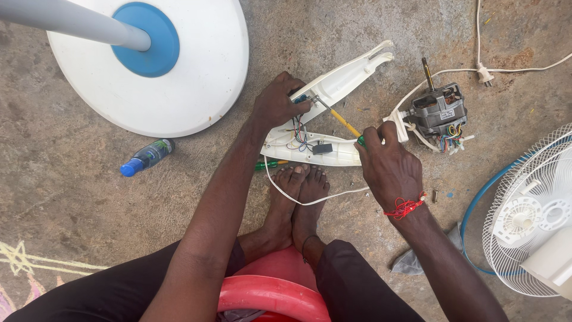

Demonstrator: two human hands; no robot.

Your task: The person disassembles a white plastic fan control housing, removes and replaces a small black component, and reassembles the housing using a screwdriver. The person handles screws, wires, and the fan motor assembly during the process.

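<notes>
An open white plastic fan housing (342, 83) lies on the concrete floor in front of my bare feet, with coloured wires and a small black part (322, 148) inside it. My left hand (275, 104) presses on the housing's upper left part, fingertips at a small blue piece. My right hand (388, 167) grips a screwdriver (341, 118) with a yellow shaft and green handle; its metal tip reaches into the housing next to my left fingers. A red thread is tied round my right wrist.
A grey fan motor (440, 112) with a shaft and wire bundle lies to the right, white cable and plug (484, 74) beyond. The round white fan base (196, 77) with blue collar is upper left. A blue-capped bottle (146, 157), a second green screwdriver (269, 164), a wire fan guard (530, 214) and a red stool (268, 295) are nearby.
</notes>
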